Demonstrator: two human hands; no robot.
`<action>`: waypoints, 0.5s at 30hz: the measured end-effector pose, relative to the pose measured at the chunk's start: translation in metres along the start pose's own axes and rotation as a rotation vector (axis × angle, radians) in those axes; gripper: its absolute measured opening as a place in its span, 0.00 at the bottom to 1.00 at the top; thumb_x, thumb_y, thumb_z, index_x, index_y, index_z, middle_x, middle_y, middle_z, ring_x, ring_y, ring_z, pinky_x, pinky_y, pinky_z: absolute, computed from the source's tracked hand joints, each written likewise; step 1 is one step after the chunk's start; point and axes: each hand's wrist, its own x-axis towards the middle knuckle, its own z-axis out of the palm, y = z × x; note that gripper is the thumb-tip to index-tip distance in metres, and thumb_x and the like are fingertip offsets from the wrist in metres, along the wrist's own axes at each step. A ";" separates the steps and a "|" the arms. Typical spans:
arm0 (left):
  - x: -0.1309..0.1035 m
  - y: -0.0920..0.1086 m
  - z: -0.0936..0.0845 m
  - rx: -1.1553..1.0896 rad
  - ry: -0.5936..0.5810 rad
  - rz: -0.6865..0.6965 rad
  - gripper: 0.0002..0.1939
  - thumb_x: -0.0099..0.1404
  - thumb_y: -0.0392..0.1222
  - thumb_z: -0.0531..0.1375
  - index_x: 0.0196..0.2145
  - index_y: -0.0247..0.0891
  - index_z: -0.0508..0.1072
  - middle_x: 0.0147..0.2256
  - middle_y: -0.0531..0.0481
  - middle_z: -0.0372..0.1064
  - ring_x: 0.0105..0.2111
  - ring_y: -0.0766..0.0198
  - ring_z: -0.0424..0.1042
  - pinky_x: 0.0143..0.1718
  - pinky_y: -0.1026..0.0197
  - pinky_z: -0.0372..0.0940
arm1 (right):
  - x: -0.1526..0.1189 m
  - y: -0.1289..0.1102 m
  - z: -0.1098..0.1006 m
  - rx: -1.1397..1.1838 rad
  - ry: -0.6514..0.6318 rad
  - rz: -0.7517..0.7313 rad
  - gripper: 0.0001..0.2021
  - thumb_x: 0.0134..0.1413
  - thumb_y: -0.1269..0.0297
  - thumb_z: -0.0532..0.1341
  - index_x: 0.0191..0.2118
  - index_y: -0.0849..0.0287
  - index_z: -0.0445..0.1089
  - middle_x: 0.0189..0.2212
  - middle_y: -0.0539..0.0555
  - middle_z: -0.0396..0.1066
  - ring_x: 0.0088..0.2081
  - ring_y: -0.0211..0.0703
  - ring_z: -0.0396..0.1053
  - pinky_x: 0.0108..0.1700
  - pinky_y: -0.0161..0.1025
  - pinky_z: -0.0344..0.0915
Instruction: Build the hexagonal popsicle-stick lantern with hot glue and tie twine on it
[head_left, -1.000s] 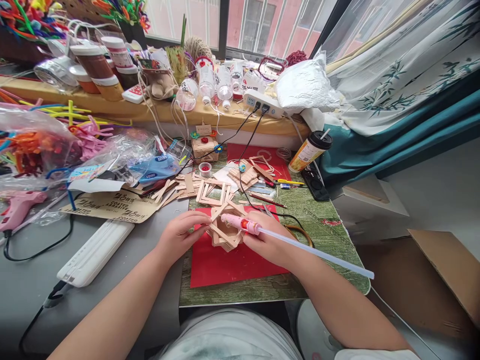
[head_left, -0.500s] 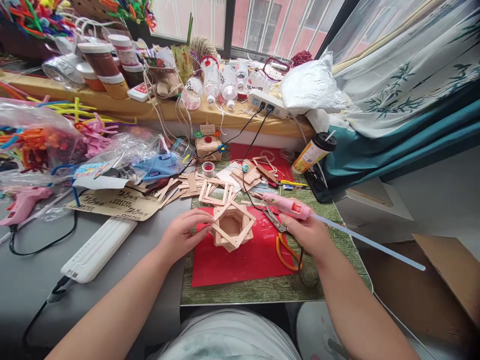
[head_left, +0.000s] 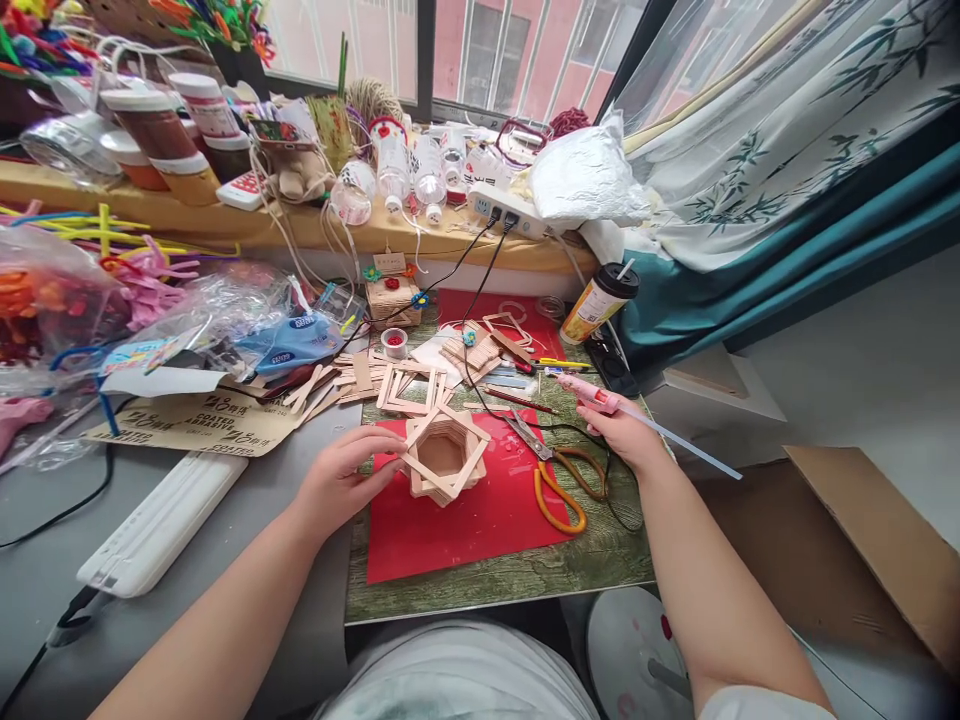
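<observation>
My left hand (head_left: 349, 475) pinches the left corner of a stacked craft-stick box (head_left: 471, 468), thumb and fingers closed on it. The box is hollow, with overlapping square layers turned against each other, and rests on red paper (head_left: 420, 545). My right hand (head_left: 631, 432) grips a pink glue gun (head_left: 602, 399), its nozzle pointing left and away from me. A long translucent glue stick (head_left: 694, 452) juts from its rear. Between the box and that hand lie scissors (head_left: 529, 437) with orange handles. Just behind the box sit square craft-stick frames (head_left: 412, 388).
Loose craft sticks (head_left: 352, 375) and a small tub (head_left: 394, 344) lie farther back. A lidded drink cup (head_left: 600, 305) stands at the right rear beside a phone (head_left: 611, 362). A white power strip (head_left: 161, 525) is on the left. Black cords cross the table.
My right hand has carried the glue gun away from the box, right and farther back, uncovering the scissors. My left hand stays at the box. The view has shifted a little.
</observation>
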 end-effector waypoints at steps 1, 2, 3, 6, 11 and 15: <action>0.001 0.001 0.000 0.000 -0.003 0.003 0.10 0.73 0.36 0.67 0.50 0.44 0.81 0.46 0.46 0.82 0.47 0.59 0.82 0.52 0.59 0.75 | 0.002 0.005 0.000 0.000 -0.011 0.014 0.28 0.52 0.49 0.68 0.57 0.57 0.81 0.36 0.56 0.83 0.30 0.46 0.72 0.31 0.41 0.69; 0.001 0.002 -0.001 0.001 -0.008 0.006 0.10 0.73 0.36 0.68 0.50 0.44 0.81 0.46 0.46 0.82 0.47 0.59 0.82 0.52 0.59 0.75 | 0.004 0.009 0.000 -0.010 -0.006 0.023 0.27 0.52 0.50 0.68 0.56 0.57 0.81 0.35 0.56 0.82 0.30 0.46 0.72 0.32 0.42 0.69; 0.002 0.003 -0.001 0.004 -0.012 0.008 0.10 0.73 0.36 0.68 0.50 0.44 0.81 0.47 0.46 0.82 0.47 0.59 0.82 0.52 0.59 0.75 | 0.006 0.013 0.001 -0.024 0.004 0.030 0.26 0.51 0.50 0.67 0.54 0.56 0.82 0.34 0.55 0.82 0.30 0.47 0.72 0.33 0.43 0.70; 0.004 0.004 -0.002 0.009 -0.007 0.007 0.09 0.73 0.36 0.67 0.50 0.44 0.81 0.46 0.47 0.82 0.46 0.60 0.82 0.51 0.59 0.75 | 0.011 0.018 0.001 -0.085 0.026 0.028 0.21 0.49 0.54 0.68 0.48 0.55 0.83 0.33 0.55 0.81 0.34 0.52 0.74 0.38 0.45 0.72; 0.003 0.003 -0.001 0.013 -0.009 -0.003 0.09 0.74 0.37 0.67 0.50 0.44 0.81 0.46 0.47 0.82 0.46 0.59 0.82 0.51 0.59 0.76 | 0.016 0.022 0.000 -0.240 0.075 0.033 0.16 0.46 0.57 0.66 0.41 0.55 0.84 0.32 0.54 0.82 0.39 0.55 0.76 0.44 0.46 0.72; 0.002 0.002 -0.001 0.020 -0.005 -0.014 0.08 0.74 0.39 0.67 0.49 0.44 0.82 0.46 0.46 0.83 0.46 0.58 0.82 0.51 0.57 0.77 | 0.017 0.027 0.000 -0.266 0.101 0.056 0.12 0.47 0.55 0.67 0.36 0.55 0.82 0.27 0.52 0.79 0.36 0.54 0.75 0.42 0.46 0.71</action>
